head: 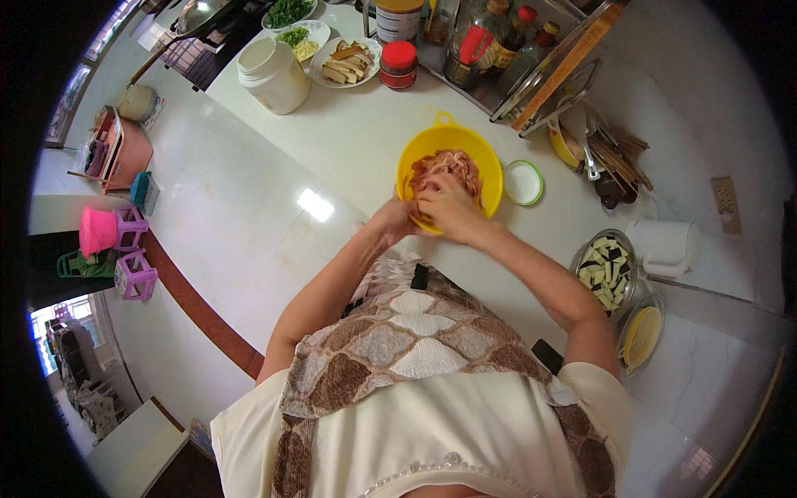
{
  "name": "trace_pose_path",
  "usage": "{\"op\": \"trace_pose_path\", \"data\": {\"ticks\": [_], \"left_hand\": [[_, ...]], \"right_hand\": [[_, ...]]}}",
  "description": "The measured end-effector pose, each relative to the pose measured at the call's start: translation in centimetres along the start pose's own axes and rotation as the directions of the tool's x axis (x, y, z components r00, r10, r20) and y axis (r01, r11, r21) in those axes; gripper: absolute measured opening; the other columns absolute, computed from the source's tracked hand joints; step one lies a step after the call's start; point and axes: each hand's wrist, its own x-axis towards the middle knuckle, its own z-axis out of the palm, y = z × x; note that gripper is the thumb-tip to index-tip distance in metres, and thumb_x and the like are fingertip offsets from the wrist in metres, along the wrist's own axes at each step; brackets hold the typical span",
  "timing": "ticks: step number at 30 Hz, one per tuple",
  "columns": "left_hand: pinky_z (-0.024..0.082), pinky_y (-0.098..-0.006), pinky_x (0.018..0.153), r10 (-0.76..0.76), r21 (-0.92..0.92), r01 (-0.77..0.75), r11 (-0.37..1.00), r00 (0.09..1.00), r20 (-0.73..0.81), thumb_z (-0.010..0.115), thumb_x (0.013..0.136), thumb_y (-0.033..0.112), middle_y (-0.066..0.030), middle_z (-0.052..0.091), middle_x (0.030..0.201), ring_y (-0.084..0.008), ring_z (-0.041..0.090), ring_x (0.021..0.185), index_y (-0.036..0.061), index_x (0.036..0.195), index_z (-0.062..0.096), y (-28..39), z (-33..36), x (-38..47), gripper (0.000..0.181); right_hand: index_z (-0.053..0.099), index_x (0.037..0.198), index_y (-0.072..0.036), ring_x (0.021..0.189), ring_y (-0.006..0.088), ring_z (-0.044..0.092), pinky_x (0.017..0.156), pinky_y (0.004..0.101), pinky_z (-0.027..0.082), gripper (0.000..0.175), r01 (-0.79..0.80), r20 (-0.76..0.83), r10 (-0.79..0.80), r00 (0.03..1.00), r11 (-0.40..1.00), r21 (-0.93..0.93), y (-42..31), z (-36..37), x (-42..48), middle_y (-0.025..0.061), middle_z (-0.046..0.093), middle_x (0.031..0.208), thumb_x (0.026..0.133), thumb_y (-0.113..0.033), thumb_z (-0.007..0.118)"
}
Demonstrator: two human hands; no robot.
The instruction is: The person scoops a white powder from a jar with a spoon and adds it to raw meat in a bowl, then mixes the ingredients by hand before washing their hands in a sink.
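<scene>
A yellow plastic bowl [493,168] with a looped handle stands on the white countertop, holding sliced raw meat [457,163]. At the near left of its rim, my left hand [398,219] grips the bowl. My right hand [449,208] is inside, over the near part of the meat, with its fingers bent into the slices; the fingertips are partly hidden. Just right of the bowl lies a white lid with a green rim [523,182]. Beyond the bowl is a jar with a red lid [398,65].
A white open jar [274,78] and a plate of sliced tofu-like pieces [347,62] stand at the back. Sauce bottles [517,37] fill a metal rack. To the right are an electric kettle [666,248], a bowl of cut eggplant [605,271] and a utensil holder [563,146].
</scene>
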Motion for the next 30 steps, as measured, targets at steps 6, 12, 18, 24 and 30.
{"op": "trace_pose_path", "data": {"ticks": [6, 12, 18, 24, 30], "left_hand": [[0.058, -0.0534, 0.081, 0.064, -0.092, -0.076, 0.993, 0.99, -0.124, 0.034, 0.087, -0.005, -0.0219, 0.045, 0.133, -0.0412, 0.057, 0.111, 0.0054, 0.14, 0.024, 0.9, -1.3, -0.8, 0.055], [0.06, -0.0466, 0.076, 0.057, 0.04, -0.053, 0.998, 0.991, -0.122, 0.041, 0.092, 0.001, -0.0192, 0.054, 0.126, -0.0327, 0.062, 0.105, 0.0036, 0.137, 0.035, 0.2, 0.5, -1.4, 0.045], [0.062, -0.0475, 0.068, 0.03, 0.046, -0.03, 0.998, 1.0, -0.003, 0.038, 0.091, -0.003, -0.0195, 0.042, 0.137, -0.0361, 0.06, 0.108, 0.0215, 0.144, 0.013, 0.9, -3.0, 0.5, 0.064], [0.062, -0.0481, 0.069, -0.008, 0.04, 0.008, 0.999, 1.0, -0.012, 0.033, 0.088, -0.005, -0.0189, 0.046, 0.132, -0.0348, 0.06, 0.108, 0.018, 0.143, 0.016, 3.6, -3.3, -1.0, 0.062], [0.058, -0.0489, 0.081, -0.011, 0.056, 0.015, 0.998, 0.997, -0.072, 0.03, 0.091, -0.003, -0.0223, 0.047, 0.132, -0.0362, 0.059, 0.11, 0.0074, 0.14, 0.025, 2.6, -2.5, -1.5, 0.051]], "right_hand": [[0.063, 0.118, -0.023, 0.11, 0.0324, 0.05, 0.098, 0.0459, 0.039, 0.054, -0.471, 0.27, 0.417, 0.868, 0.863, 0.184, 3.1, -3.3, 0.4, 0.0104, 0.054, 0.122, 0.067, -0.02, 0.076], [0.06, 0.12, -0.018, 0.124, 0.0335, 0.042, 0.106, 0.0453, 0.032, 0.05, -0.362, 0.178, 0.338, 0.924, 0.924, 0.121, 0.3, -1.6, 3.1, 0.0112, 0.053, 0.127, 0.071, -0.013, 0.07], [0.064, 0.117, -0.021, 0.123, 0.0332, 0.041, 0.103, 0.045, 0.035, 0.039, -0.403, 0.079, 0.396, 0.915, 0.908, 0.118, -1.3, 2.7, 0.2, 0.0074, 0.055, 0.127, 0.079, -0.028, 0.063], [0.07, 0.102, -0.023, 0.114, 0.0331, 0.049, 0.097, 0.0452, 0.04, 0.039, -0.511, 0.273, 0.482, 0.833, 0.859, 0.042, -0.4, -1.5, 1.9, 0.003, 0.061, 0.122, 0.065, -0.032, 0.075], [0.07, 0.101, -0.021, 0.112, 0.0311, 0.05, 0.092, 0.045, 0.042, 0.026, -0.423, 0.258, 0.381, 0.888, 0.897, 0.132, 0.6, -2.7, 5.1, 0.004, 0.062, 0.118, 0.076, -0.022, 0.063]]}}
